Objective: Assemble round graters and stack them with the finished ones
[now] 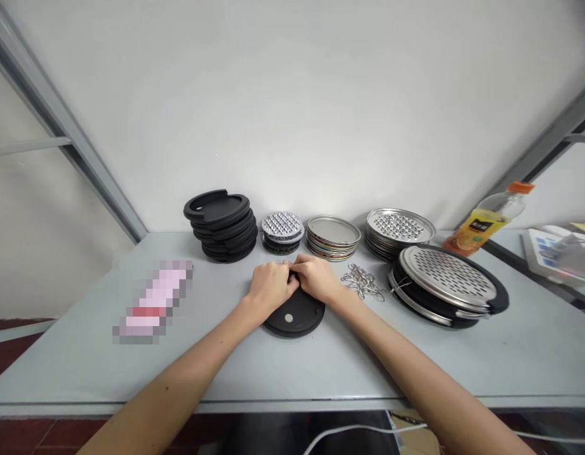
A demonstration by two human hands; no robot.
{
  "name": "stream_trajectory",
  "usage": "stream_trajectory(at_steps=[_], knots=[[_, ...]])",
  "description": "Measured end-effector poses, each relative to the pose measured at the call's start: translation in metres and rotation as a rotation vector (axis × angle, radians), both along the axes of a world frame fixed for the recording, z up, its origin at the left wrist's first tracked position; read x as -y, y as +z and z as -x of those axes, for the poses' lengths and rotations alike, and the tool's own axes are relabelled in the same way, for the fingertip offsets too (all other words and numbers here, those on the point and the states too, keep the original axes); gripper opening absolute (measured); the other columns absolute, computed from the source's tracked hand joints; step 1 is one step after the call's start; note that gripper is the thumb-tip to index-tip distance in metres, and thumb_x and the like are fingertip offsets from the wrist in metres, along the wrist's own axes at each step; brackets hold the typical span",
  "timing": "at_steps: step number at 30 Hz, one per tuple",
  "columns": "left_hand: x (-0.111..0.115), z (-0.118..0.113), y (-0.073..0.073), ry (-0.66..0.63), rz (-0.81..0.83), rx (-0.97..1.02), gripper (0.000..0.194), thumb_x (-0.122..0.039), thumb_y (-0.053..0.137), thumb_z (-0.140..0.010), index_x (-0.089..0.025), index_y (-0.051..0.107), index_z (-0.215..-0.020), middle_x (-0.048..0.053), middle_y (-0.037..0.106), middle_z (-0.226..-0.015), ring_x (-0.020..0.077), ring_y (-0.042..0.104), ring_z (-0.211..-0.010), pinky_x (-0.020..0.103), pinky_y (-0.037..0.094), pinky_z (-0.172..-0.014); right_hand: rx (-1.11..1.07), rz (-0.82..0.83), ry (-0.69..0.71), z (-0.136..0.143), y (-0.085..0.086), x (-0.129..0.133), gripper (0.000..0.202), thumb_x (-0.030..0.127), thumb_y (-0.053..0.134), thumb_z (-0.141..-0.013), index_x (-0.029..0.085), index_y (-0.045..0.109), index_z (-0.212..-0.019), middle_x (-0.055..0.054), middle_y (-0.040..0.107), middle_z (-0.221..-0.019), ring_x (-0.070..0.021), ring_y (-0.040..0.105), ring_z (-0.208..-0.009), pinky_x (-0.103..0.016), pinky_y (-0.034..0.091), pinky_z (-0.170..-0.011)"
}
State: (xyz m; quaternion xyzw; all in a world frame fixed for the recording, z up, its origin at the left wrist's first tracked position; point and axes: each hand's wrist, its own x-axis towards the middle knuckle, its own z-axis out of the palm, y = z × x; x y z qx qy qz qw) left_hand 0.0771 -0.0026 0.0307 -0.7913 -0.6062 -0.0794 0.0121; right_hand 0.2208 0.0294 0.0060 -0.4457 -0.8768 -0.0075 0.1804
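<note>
A round black plastic disc (299, 319) with a pale dot lies on the table in front of me. Over its far part, my left hand (270, 281) and my right hand (315, 276) meet with curled, pinching fingers. Both touch the disc near its far edge, and whatever sits between the fingertips is hidden. Just right of my right hand lies a loose heap of bent wire clips (362, 282). Beyond my hands stand a short stack of small round grater plates (283, 226) and a stack of flat metal-rimmed discs (334, 231).
At the back left rises a stack of black discs (223, 224). Perforated grater plates (400, 226) are piled back right, before a leaning orange drink bottle (482, 221). Nearer sits a bundle of slotted grater plates (446, 278). A blurred pink item (154, 300) lies left.
</note>
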Motion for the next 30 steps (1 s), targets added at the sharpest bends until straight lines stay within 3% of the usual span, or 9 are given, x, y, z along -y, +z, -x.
stream_trajectory(at_steps=[10, 15, 22, 24, 26, 28, 30], knots=[[0.0, -0.002, -0.003, -0.027, -0.02, 0.003, 0.033, -0.026, 0.043, -0.092, -0.019, 0.066, -0.114, 0.011, 0.073, -0.093, 0.0269, 0.069, -0.083, 0.034, 0.048, -0.072, -0.195, 0.062, -0.01, -0.008, -0.004, 0.002, 0.031, 0.009, 0.048, -0.084, 0.021, 0.076, -0.088, -0.006, 0.069, -0.081, -0.0162, 0.062, -0.073, -0.025, 0.041, -0.065], [0.0, 0.0, -0.003, -0.029, -0.031, 0.018, 0.032, -0.026, 0.045, -0.09, -0.022, 0.067, -0.112, 0.009, 0.073, -0.093, 0.0267, 0.068, -0.084, 0.033, 0.048, -0.071, -0.392, 0.121, 0.016, -0.013, -0.008, -0.004, 0.032, 0.007, 0.049, -0.082, 0.022, 0.076, -0.091, -0.004, 0.071, -0.083, -0.016, 0.064, -0.074, -0.025, 0.046, -0.07], [-0.001, 0.008, -0.002, -0.043, -0.021, 0.103, 0.033, -0.032, 0.05, -0.089, -0.028, 0.063, -0.119, 0.005, 0.072, -0.102, 0.0266, 0.066, -0.096, 0.034, 0.049, -0.08, -0.514, 0.239, 0.068, -0.016, -0.009, -0.009, 0.026, 0.01, 0.052, -0.083, 0.016, 0.073, -0.098, -0.007, 0.074, -0.097, -0.0174, 0.067, -0.087, -0.027, 0.051, -0.077], [-0.001, 0.014, -0.003, -0.079, -0.026, 0.184, 0.042, -0.036, 0.05, -0.09, -0.023, 0.055, -0.13, 0.008, 0.067, -0.117, 0.0262, 0.063, -0.107, 0.035, 0.048, -0.088, -0.491, 0.225, 0.063, -0.016, -0.009, -0.008, 0.025, 0.012, 0.052, -0.084, 0.016, 0.072, -0.099, -0.007, 0.073, -0.099, -0.0178, 0.067, -0.087, -0.027, 0.051, -0.076], [-0.004, 0.023, -0.005, -0.175, -0.047, 0.283, 0.056, -0.04, 0.05, -0.091, -0.016, 0.041, -0.141, 0.012, 0.05, -0.141, 0.0256, 0.05, -0.127, 0.035, 0.042, -0.101, -0.467, 0.2, 0.046, -0.017, -0.009, -0.008, 0.024, 0.015, 0.052, -0.085, 0.016, 0.071, -0.1, -0.008, 0.073, -0.1, -0.0185, 0.067, -0.088, -0.028, 0.051, -0.076], [-0.008, 0.036, -0.008, -0.251, -0.046, 0.352, 0.06, -0.042, 0.047, -0.093, -0.015, 0.034, -0.145, 0.012, 0.039, -0.149, 0.0245, 0.04, -0.135, 0.036, 0.036, -0.108, -0.449, 0.171, 0.037, -0.019, -0.008, -0.007, 0.024, 0.017, 0.052, -0.087, 0.015, 0.07, -0.102, -0.009, 0.072, -0.101, -0.0192, 0.067, -0.089, -0.029, 0.051, -0.077], [-0.011, 0.051, -0.01, -0.362, -0.021, 0.372, 0.059, -0.046, 0.047, -0.093, -0.018, 0.037, -0.144, 0.011, 0.038, -0.149, 0.025, 0.04, -0.135, 0.037, 0.034, -0.11, -0.435, 0.139, 0.04, -0.023, -0.007, -0.007, 0.024, 0.018, 0.051, -0.088, 0.015, 0.07, -0.103, -0.009, 0.072, -0.101, -0.0197, 0.067, -0.089, -0.03, 0.051, -0.078]])
